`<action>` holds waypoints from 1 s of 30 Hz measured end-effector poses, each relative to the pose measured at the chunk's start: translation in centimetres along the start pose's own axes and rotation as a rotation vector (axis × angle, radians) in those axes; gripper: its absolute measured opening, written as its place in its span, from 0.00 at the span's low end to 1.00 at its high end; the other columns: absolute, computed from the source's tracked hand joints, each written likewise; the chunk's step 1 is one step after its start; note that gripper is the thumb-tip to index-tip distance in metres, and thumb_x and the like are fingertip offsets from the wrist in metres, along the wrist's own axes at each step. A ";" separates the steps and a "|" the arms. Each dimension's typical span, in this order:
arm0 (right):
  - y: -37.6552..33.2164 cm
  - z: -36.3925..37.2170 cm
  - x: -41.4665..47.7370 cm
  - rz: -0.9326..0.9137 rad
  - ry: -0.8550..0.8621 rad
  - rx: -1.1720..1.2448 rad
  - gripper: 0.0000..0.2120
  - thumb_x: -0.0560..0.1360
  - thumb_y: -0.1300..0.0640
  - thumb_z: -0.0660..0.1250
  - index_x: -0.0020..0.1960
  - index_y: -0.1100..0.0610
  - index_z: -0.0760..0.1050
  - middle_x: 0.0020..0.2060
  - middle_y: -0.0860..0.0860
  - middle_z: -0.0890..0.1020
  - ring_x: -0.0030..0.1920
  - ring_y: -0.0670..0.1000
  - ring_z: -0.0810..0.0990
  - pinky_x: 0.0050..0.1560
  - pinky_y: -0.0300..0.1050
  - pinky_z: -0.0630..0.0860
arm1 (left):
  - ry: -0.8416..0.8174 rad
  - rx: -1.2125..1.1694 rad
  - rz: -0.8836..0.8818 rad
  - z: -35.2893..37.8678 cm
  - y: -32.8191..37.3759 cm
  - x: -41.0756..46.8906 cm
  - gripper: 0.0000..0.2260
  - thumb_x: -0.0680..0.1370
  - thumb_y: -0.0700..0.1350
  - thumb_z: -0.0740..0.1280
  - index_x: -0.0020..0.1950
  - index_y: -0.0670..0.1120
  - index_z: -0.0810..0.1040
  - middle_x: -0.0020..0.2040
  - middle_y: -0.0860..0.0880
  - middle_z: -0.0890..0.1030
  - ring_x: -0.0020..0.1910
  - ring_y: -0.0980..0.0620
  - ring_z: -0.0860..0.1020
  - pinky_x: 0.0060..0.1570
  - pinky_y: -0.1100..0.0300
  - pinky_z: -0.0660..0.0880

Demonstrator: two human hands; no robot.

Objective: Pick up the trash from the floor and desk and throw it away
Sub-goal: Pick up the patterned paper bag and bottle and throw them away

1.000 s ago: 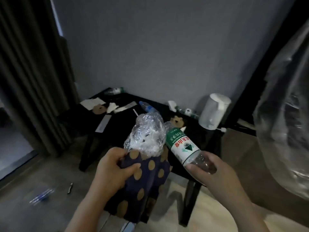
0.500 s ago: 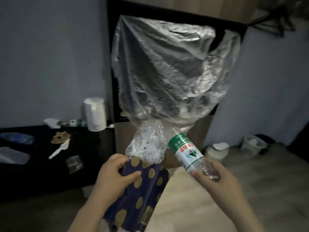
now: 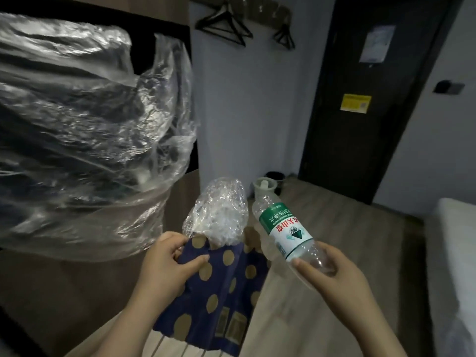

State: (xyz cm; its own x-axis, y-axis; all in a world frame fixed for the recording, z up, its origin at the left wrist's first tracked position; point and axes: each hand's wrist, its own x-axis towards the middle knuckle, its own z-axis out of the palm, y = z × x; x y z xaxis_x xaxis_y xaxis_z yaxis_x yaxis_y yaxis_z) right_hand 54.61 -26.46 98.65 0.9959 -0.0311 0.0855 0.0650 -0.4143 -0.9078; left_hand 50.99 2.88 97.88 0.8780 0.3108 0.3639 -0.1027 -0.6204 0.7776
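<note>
Open wooden floor (image 3: 342,228) runs ahead of me, hemmed in by a big crinkled clear plastic cover (image 3: 90,124) on my left and the white bed edge (image 3: 458,228) on my right, up to the black door (image 3: 373,112). My left hand (image 3: 164,264) has its fingers pinching the top of a navy paper bag with tan dots (image 3: 221,292), and crumpled clear film (image 3: 219,215) bulges from its mouth. My right hand (image 3: 332,274) wraps its fingers round one end of a clear plastic water bottle with a green-and-white label (image 3: 283,228). The bottle's long axis slants, free end up and left, just beside the film.
</note>
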 end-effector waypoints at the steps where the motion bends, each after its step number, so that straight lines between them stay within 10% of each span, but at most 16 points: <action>1: 0.2 -0.2 0.9 0.013 0.028 -0.009 0.28 0.61 0.39 0.75 0.59 0.43 0.76 0.48 0.40 0.82 0.40 0.33 0.79 0.41 0.35 0.73 | -0.019 -0.013 0.008 0.9 -0.1 1.3 0.10 0.65 0.45 0.79 0.36 0.56 0.80 0.41 0.54 0.77 0.41 0.61 0.76 0.39 0.66 0.72; 30: 3.8 4.8 40.0 0.178 0.297 0.033 0.22 0.64 0.36 0.72 0.55 0.40 0.74 0.46 0.38 0.80 0.47 0.39 0.79 0.50 0.49 0.80 | -0.140 -0.087 0.082 23.5 -7.0 40.9 0.09 0.67 0.47 0.78 0.36 0.57 0.79 0.40 0.56 0.77 0.43 0.66 0.75 0.37 0.68 0.68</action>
State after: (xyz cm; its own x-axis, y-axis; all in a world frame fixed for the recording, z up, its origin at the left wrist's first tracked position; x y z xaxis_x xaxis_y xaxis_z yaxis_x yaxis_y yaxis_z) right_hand 94.95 -24.97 96.64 0.9302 -0.3653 0.0357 -0.1012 -0.3488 -0.9317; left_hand 98.61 3.03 95.22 0.9209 0.1552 0.3576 -0.2109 -0.5731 0.7919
